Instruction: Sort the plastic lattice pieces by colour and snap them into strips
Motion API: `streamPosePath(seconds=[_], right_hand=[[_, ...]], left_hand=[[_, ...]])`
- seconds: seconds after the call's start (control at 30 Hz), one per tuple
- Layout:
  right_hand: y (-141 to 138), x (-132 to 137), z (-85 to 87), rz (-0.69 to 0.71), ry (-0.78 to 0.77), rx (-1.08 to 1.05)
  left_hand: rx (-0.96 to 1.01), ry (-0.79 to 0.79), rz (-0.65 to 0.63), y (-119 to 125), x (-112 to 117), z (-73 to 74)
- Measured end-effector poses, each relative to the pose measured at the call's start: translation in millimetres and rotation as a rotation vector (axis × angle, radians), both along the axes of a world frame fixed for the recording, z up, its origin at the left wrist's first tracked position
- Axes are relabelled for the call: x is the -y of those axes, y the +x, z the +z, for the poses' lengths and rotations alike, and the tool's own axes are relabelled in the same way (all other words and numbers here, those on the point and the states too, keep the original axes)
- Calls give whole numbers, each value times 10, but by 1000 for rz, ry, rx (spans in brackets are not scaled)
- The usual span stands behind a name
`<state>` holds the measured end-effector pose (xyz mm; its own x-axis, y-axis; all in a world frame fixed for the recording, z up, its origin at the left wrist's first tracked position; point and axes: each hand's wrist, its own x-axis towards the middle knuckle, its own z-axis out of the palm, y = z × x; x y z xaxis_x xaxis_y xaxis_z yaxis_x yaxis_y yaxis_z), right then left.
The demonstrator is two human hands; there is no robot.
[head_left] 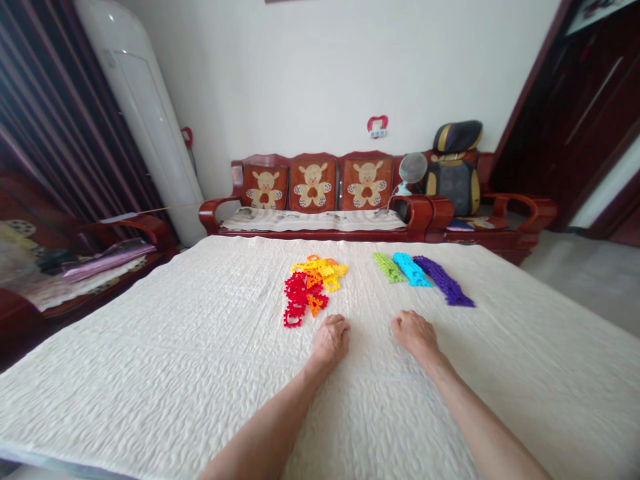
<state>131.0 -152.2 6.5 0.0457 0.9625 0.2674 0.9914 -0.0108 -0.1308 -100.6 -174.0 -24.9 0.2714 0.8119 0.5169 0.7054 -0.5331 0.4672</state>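
My left hand (331, 339) rests on the quilted cover with its fingers curled into a loose fist. Just beyond it lies a loose heap of red plastic linking pieces (295, 293), yellow pieces (330, 269) and orange pieces (315, 305), all flat frames with toothed edges. To the right, my right hand (416, 331) is also closed on the cover, and nothing shows in either hand. Past the right hand are three lined-up rows of such pieces: a green row (387, 267), a light blue row (411, 269) and a longer purple row (444, 281).
A cream quilted cover (150, 373) spreads over the table under my hands. Behind it stands a wooden sofa (310, 235) with bear-patterned cushions. A small fan (413, 168) and a massage cushion (453, 183) are at the back right. Another wooden seat (150, 230) is at left.
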Motion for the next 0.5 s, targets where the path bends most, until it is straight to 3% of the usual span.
streamPosePath(seconds=[0.07, 0.17, 0.33, 0.5], right_hand=[[-59, -155, 38, 5, 21, -35], [-106, -303, -44, 58, 131, -106], [-52, -350, -240, 127, 227, -191], [20, -390, -239, 137, 219, -219]], left_hand=[[10, -11, 2, 6, 4, 8], [26, -23, 16, 16, 12, 8], [62, -22, 19, 22, 11, -2], [73, -31, 22, 21, -5, -1]])
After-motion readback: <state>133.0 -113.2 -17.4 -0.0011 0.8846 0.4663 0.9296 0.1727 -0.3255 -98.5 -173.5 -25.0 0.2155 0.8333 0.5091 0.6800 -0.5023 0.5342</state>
